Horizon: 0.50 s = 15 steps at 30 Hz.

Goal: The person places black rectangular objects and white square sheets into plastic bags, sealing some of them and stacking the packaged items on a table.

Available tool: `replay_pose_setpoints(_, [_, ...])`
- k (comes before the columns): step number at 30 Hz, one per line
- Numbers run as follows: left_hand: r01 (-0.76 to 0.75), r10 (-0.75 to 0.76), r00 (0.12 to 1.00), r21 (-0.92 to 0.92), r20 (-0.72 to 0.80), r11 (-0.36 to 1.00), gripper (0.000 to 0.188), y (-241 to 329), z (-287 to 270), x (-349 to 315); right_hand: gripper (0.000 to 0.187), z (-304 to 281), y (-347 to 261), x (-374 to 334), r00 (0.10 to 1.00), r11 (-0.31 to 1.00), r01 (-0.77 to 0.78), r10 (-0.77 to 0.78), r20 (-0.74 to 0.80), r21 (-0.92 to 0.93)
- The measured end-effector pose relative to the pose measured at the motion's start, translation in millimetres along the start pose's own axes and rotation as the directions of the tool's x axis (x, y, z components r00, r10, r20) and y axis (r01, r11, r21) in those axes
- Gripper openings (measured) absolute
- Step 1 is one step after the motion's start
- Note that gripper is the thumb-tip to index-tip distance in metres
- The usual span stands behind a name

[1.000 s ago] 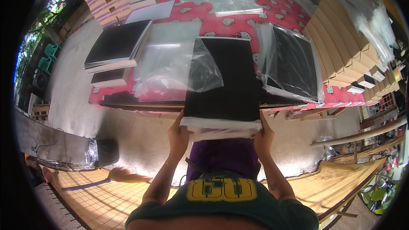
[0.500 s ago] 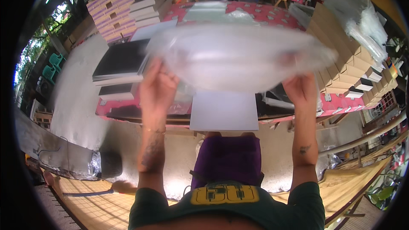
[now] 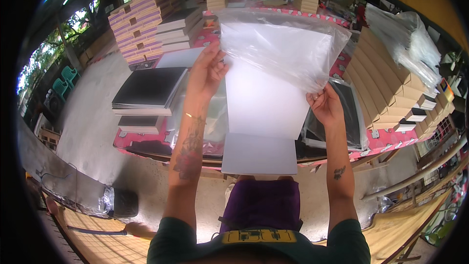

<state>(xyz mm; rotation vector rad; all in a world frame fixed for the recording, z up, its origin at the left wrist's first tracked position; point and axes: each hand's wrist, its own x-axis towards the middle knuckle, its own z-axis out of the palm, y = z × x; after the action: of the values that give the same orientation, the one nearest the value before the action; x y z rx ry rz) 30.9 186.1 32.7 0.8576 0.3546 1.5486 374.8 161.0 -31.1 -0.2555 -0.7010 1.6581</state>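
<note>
A large white board [image 3: 266, 98] rises from the near side of the table, its far end inside a clear plastic bag [image 3: 312, 63]. Its lower panel [image 3: 259, 154] is creased off and juts past the table's front edge. My left hand [image 3: 211, 70] is closed at the left side of the bag's mouth, fingertips by the board's edge. Lower down, on the right, my right hand [image 3: 326, 105] pinches the bag's other corner. The bag's mouth slants between both hands across the white surface.
Black-covered stacks [image 3: 149, 88] lie left on the pink patterned table cover [image 3: 129, 139]. Plastic-wrapped black pieces [image 3: 349, 112] lie beside my right forearm. Brown cartons [image 3: 381, 78] fill the right side, with loose plastic bags [image 3: 413, 44] on top. Purple-and-tan boxes [image 3: 137, 24] are piled at far left.
The bag, blurred and spread between my hands before, now covers the board's far end. The board has been raised into it. My right hand has come lower and inward; my left has moved right.
</note>
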Motion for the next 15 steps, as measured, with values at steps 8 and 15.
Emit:
replay_pose_setpoints(8, [-0.062,0.114,0.953,0.185,-0.282,0.981,0.024,-38.4,-34.0,-6.0,0.023,-39.9,11.6,-7.9,0.992,0.998,-0.036,0.03,0.12,0.043])
replay_pose_setpoints(15, [-0.331,0.343,0.937,0.469,0.062,0.819,0.043,-27.0,-8.5,21.6,0.022,-3.0,12.8,-21.0,0.985,0.999,0.003,-0.011,-0.175,-0.046])
